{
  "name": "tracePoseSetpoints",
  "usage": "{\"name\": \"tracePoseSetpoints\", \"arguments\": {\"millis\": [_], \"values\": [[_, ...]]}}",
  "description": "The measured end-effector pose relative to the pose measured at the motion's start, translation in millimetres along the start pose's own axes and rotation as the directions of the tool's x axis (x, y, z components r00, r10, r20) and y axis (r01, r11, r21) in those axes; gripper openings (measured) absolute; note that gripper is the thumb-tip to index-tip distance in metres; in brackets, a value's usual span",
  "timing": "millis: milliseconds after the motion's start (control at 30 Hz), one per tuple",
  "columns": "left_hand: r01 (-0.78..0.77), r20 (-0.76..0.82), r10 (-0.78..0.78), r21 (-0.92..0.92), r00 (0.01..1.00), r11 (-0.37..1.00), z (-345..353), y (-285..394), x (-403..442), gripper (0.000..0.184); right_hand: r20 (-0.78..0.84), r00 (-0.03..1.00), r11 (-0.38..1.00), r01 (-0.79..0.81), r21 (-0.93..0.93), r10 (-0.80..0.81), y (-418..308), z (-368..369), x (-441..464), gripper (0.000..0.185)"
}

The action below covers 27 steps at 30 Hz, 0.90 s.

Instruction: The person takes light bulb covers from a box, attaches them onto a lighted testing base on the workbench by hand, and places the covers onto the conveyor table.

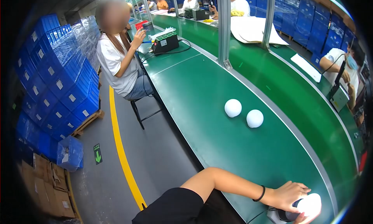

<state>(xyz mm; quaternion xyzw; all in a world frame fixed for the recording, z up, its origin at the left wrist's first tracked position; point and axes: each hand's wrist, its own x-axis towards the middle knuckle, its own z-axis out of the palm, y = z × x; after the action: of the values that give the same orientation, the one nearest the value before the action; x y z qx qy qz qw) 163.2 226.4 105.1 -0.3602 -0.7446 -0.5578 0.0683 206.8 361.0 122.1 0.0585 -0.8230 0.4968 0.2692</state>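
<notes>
Stacked blue crates (58, 76), partly in clear wrap, stand at the far left, with cardboard boxes (48, 185) below them in view. A yellow line (118, 142) curves along the grey floor (93, 189). Right of it, a seated person (116, 64) in a white top raises one hand near a black box (165, 44) on the green worktop (190, 91); white pieces lie on top of the box.

Two round white bulbs (233, 108) (255, 118) sit near each other on the worktop, well apart from the box. Below them, the left arm reaches in from a black sleeve, a dark band (260, 194) at its wrist. The left hand (289, 195) bends its fingers over a dark socket (288, 215), right beside a brightly lit bulb (309, 204); how firmly it grips cannot be told.

The right hand (311, 219) shows only in part at the lit bulb's lower side; glare hides whether it pinches. At the far right, beyond the green strip (287, 91), another person (342, 68) reaches toward a dark device (339, 96).
</notes>
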Motion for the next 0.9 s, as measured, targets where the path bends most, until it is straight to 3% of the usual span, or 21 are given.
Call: {"name": "tracePoseSetpoints", "arguments": {"millis": [467, 667, 900], "values": [[0.013, 0.106, -0.014, 0.013, 0.994, 1.0, -5, 0, 3, 0.059, -0.029, 1.0, 1.0, 0.01, -0.019, -0.011, 1, -5, -3, 0.076], [0.015, 0.068, -0.019, 0.056, 0.998, 0.998, -12, 10, -2, 0.046, -0.038, 0.999, 1.0, 0.005, -0.015, -0.006, 2, -5, -7, 0.076], [0.006, 0.051, -0.008, 0.044, 0.999, 0.999, -7, 14, -4, 0.053, -0.052, 0.999, 1.0, 0.006, -0.004, -0.007, 3, -6, -13, 0.075]]}}
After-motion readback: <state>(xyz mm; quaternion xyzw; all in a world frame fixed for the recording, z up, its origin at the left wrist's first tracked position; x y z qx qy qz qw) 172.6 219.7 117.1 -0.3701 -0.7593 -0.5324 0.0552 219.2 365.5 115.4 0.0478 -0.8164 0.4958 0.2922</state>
